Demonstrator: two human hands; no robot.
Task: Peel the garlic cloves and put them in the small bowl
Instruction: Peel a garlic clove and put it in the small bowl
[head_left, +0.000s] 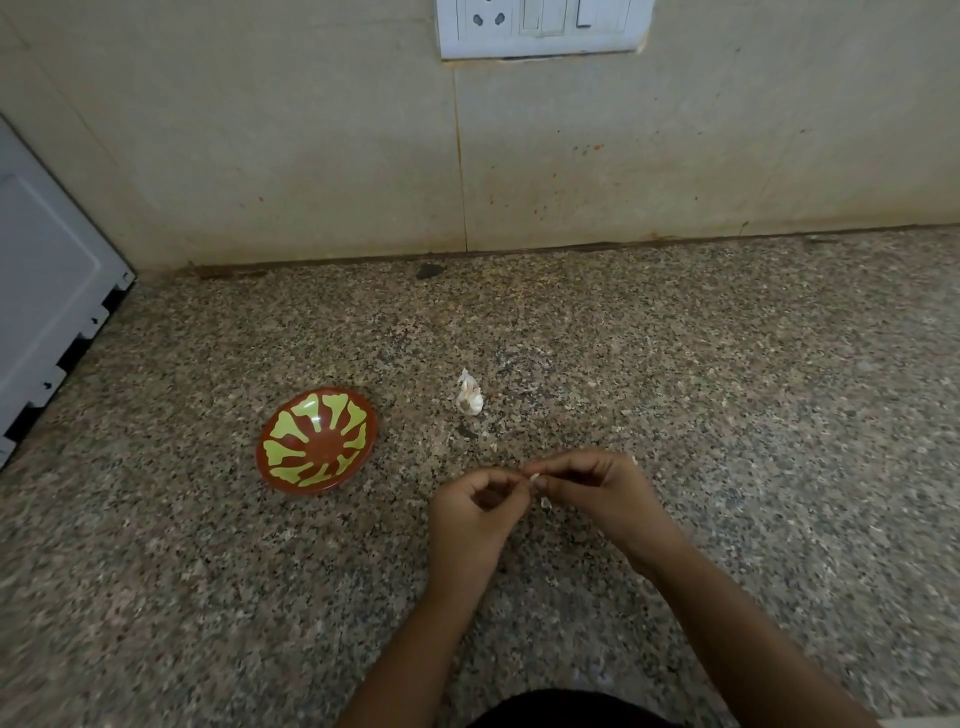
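Note:
A small red bowl (318, 439) with a yellow-green pattern sits on the speckled granite counter (727, 389), left of my hands; nothing shows inside it. A piece of garlic bulb (470, 395) with papery skin lies on the counter behind my hands. My left hand (475, 512) and my right hand (597, 491) meet fingertip to fingertip just above the counter, both pinching one small pale garlic clove (533, 476). Most of the clove is hidden by my fingers. A scrap of garlic skin (545, 502) shows just below the fingertips.
A white appliance (47, 291) stands at the far left edge of the counter. The tiled wall (623, 171) rises behind, with a white socket and switch plate (540, 26) at the top. Small skin flakes dot the counter around the bulb.

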